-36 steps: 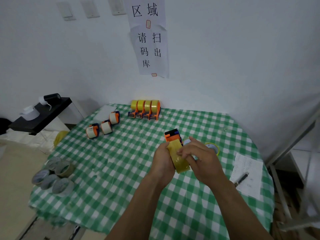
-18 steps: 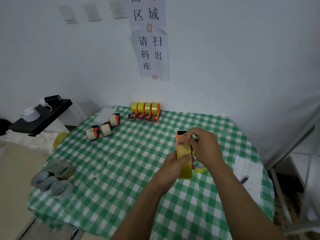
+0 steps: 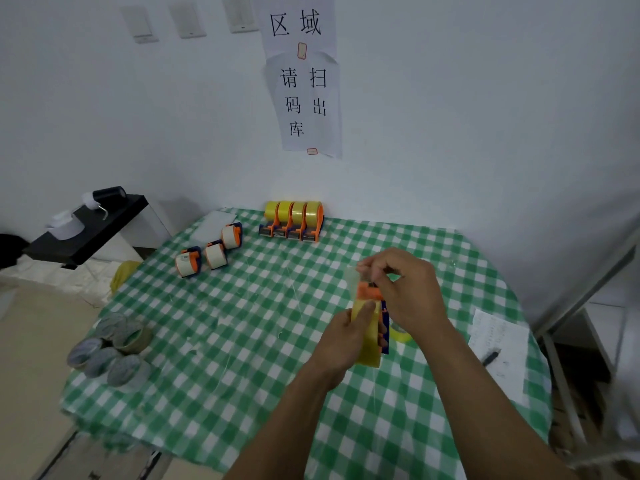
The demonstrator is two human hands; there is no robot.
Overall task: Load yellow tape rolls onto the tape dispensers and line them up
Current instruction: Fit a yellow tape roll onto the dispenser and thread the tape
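My left hand (image 3: 346, 337) grips an orange and blue tape dispenser (image 3: 371, 292) loaded with a yellow tape roll (image 3: 367, 344), held above the green checked table (image 3: 242, 323). My right hand (image 3: 405, 289) pinches the loose tape end at the dispenser's top. Several loaded dispensers with yellow rolls (image 3: 293, 220) stand in a row against the far wall. Three dispensers with white rolls (image 3: 209, 252) lie at the back left. Another yellow roll (image 3: 401, 336) peeks out on the table behind my hands.
Several grey tape rolls (image 3: 107, 351) sit at the table's left edge. A sheet of paper (image 3: 498, 351) with a pen (image 3: 491, 356) lies at the right edge. A black side table (image 3: 86, 230) stands to the left. A metal frame (image 3: 585, 296) rises on the right.
My hands turned the dispenser more upright and lifted it a little. My right hand moved from the roll's side up to the dispenser's top, drawing the tape end upward.
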